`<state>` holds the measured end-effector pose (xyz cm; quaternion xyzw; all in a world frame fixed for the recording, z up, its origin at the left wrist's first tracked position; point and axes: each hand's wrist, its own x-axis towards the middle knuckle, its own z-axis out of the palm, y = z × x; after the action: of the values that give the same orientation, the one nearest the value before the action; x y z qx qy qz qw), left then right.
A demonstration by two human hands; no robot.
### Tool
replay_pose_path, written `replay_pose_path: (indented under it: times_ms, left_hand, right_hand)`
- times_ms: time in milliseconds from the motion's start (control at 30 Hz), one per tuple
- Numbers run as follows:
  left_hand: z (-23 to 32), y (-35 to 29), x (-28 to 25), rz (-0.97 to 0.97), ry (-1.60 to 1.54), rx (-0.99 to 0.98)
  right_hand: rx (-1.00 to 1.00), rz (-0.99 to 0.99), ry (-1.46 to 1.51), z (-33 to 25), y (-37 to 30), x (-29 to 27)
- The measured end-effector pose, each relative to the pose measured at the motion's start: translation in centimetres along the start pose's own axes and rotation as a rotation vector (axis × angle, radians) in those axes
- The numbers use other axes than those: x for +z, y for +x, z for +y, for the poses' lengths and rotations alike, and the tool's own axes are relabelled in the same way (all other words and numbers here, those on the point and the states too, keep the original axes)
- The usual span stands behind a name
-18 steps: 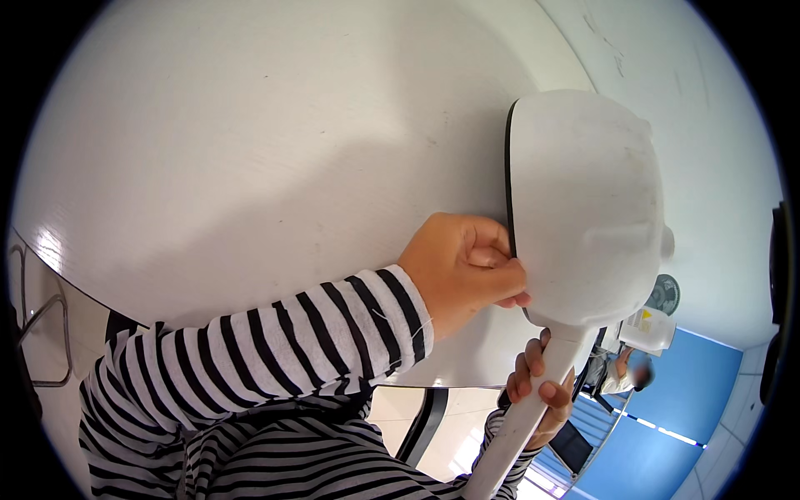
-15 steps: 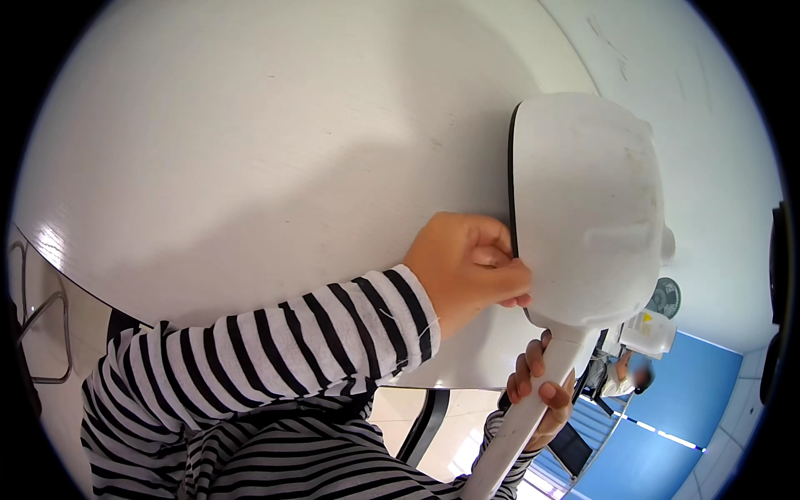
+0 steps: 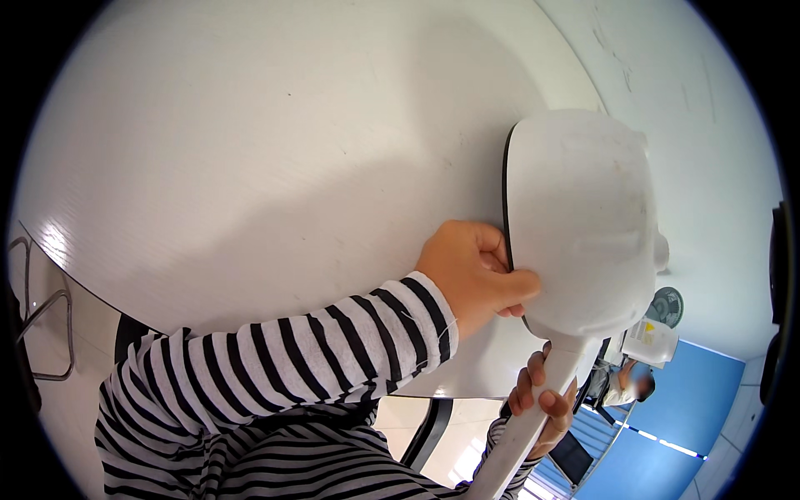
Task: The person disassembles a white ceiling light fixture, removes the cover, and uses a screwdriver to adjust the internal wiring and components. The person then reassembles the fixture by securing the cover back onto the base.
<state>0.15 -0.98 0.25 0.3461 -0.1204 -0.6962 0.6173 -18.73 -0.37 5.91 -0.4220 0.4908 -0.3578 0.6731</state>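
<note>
A white long-handled appliance (image 3: 583, 225) with a broad, rounded head and a dark rim stands tilted over the white table. My left hand (image 3: 479, 271) is closed at the lower end of that rim, its thumb on the white shell and its other fingers curled by the dark edge. Lower down, my right hand (image 3: 546, 404) wraps around the white handle (image 3: 525, 442) just below the head. The underside of the head faces left and cannot be seen. Part of my right palm is hidden behind the handle.
The round white table (image 3: 250, 150) carries a few dark marks and the shadows of the arm and appliance. Metal chair legs (image 3: 62, 333) stand at the left. Beyond the appliance are a person (image 3: 629, 385), a white container (image 3: 650, 343), a dark fan (image 3: 665, 307) and a blue wall panel (image 3: 700, 375).
The appliance's head sits slightly lower in view. My left hand has shifted a little right and down with its thumb further over the shell, while my right hand keeps its hold on the handle.
</note>
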Motion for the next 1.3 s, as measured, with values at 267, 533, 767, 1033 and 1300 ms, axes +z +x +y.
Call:
replay_pose_path:
  times_ms: [267,533,767,1033,1300]
  left_hand:
    - [-0.2,0.1,-0.2,-0.013,-0.005,0.003]
    - [-0.1,0.3,-0.4,-0.033,0.02,-0.012]
    - [-0.1,0.4,-0.6,-0.095,-0.008,-0.034]
    - [1.9,0.9,-2.0,-0.118,0.16,-0.051]
    - [3.4,1.6,-2.5,-0.111,0.208,-0.127]
  right_hand:
    - [0.011,-0.002,0.006,-0.2,-0.1,-0.1]
    - [0.013,-0.034,0.027,0.0,-0.1,-0.2]
    - [0.027,-0.05,0.035,-0.1,0.0,-0.7]
    - [0.025,-0.097,-0.011,0.6,-0.2,-2.9]
    - [0.044,-0.11,-0.085,0.3,-0.2,-4.2]
